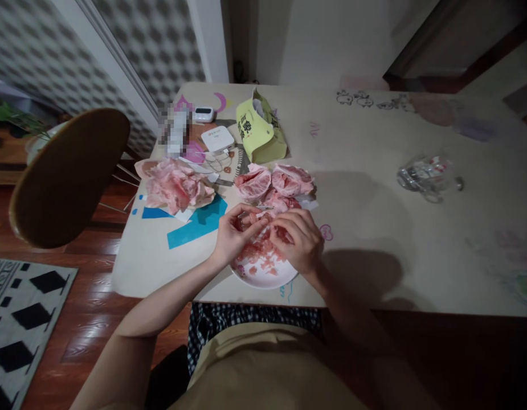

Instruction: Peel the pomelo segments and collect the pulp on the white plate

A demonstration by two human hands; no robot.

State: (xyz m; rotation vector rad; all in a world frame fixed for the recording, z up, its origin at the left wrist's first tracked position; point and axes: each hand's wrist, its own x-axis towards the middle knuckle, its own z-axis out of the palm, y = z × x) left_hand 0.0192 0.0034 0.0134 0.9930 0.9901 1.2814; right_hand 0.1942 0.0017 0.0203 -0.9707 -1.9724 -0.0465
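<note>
A white plate (265,281) near the table's front edge holds loose pink pomelo pulp (268,257). Above its far half my left hand (237,234) is closed, thumb and fingers pinching a piece of pomelo segment (265,217) with pale membrane. My right hand (301,238) comes in from the other side, its fingers curled round pomelo flesh close to the left fingertips. The fingers partly hide both pieces. Just beyond the hands lie a pomelo chunk (277,200) and two larger pomelo portions (253,183) still in white membrane.
Peel and membrane scraps (178,185) are heaped at the left, beside blue strips (199,222). Behind stand a yellow-green printed wrapper (260,128), a white box-shaped device (218,138) and a small display device (204,114). A crumpled clear plastic bag (428,175) lies right. A chair (70,176) stands left.
</note>
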